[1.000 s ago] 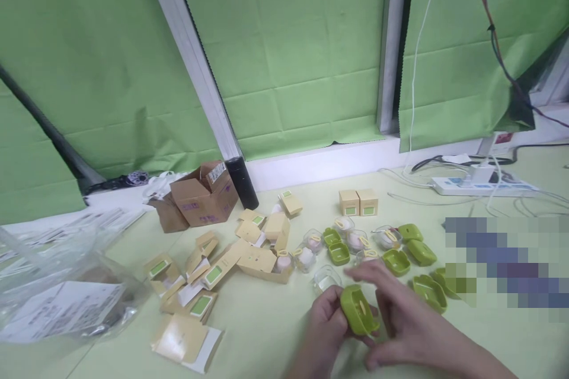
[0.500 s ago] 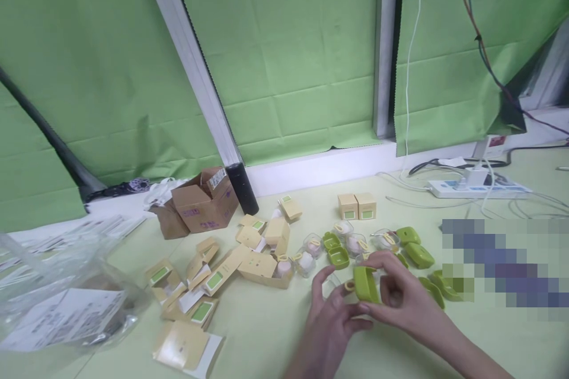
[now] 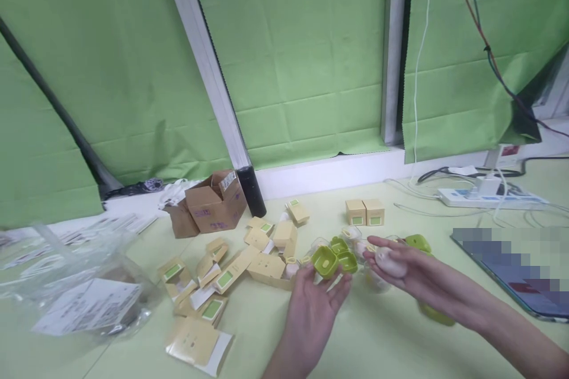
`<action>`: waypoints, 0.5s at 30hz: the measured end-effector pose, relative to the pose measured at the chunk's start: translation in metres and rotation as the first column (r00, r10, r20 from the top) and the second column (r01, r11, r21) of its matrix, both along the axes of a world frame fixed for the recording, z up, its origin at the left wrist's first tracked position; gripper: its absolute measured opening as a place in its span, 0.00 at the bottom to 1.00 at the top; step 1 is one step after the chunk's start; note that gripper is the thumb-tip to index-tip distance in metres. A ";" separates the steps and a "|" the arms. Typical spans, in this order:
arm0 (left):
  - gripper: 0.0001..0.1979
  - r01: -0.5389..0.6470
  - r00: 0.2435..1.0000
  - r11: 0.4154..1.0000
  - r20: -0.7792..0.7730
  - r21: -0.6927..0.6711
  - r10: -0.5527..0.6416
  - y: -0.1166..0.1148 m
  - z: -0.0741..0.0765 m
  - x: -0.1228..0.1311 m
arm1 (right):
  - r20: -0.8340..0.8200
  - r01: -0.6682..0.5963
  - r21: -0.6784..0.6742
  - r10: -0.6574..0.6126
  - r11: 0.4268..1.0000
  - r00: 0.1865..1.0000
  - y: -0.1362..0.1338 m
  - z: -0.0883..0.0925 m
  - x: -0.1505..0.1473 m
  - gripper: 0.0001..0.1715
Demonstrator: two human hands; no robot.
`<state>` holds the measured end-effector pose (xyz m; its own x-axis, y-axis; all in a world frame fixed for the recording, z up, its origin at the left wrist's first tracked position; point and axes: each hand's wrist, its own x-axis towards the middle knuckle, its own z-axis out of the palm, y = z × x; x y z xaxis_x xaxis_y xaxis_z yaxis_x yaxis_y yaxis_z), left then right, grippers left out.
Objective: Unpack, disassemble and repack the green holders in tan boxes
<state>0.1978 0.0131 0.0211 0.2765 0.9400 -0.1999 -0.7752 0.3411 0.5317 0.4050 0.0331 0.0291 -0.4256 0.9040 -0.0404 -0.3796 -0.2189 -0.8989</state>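
Observation:
My left hand (image 3: 313, 311) holds a small green square case (image 3: 325, 262), its hollow side facing me, at the fingertips. In my right hand (image 3: 424, 272) lies a small white rounded piece (image 3: 390, 262), resting against the fingers with the palm turned up. Just behind the held case, another green case (image 3: 347, 261) lies open on the table. Clear containers with pale pink or white pieces and yellow loops (image 3: 353, 233) stand around it, partly covered by my hands. A green case (image 3: 418, 242) shows beyond my right wrist, and a further green piece (image 3: 436, 314) sits below my forearm.
Opened tan cartons (image 3: 267, 266) are heaped left of centre. Two closed tan boxes (image 3: 364, 213) stand farther back. A brown cardboard box (image 3: 216, 204), a black cylinder (image 3: 252, 191), a plastic bag (image 3: 89, 302), a power strip (image 3: 493, 197) and a tablet-like device (image 3: 511, 284) surround the work.
My hands have moved apart. The green case, earlier between both hands, is now in the left alone, hollow side showing. The white piece now shows in my right hand.

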 end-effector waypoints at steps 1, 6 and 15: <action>0.16 -0.006 1.000 1.000 -0.006 0.017 0.006 0.002 -0.002 0.000 | 0.012 0.018 0.007 -0.018 1.000 1.000 0.002 0.003 -0.001 0.22; 0.10 0.069 0.998 0.998 0.015 -0.016 -0.068 0.003 -0.015 0.007 | 0.235 0.137 0.164 -0.174 0.977 0.956 0.007 -0.003 -0.010 0.25; 0.15 0.292 0.946 0.956 -0.154 0.021 -0.285 -0.012 -0.038 0.007 | 0.447 0.062 0.571 -0.373 0.819 0.813 -0.018 -0.022 -0.027 0.21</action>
<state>0.2049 0.0006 -0.0166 0.5074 0.8331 -0.2203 -0.5587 0.5127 0.6519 0.3776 0.0156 0.0068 -0.2665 0.9167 0.2976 0.1986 0.3544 -0.9138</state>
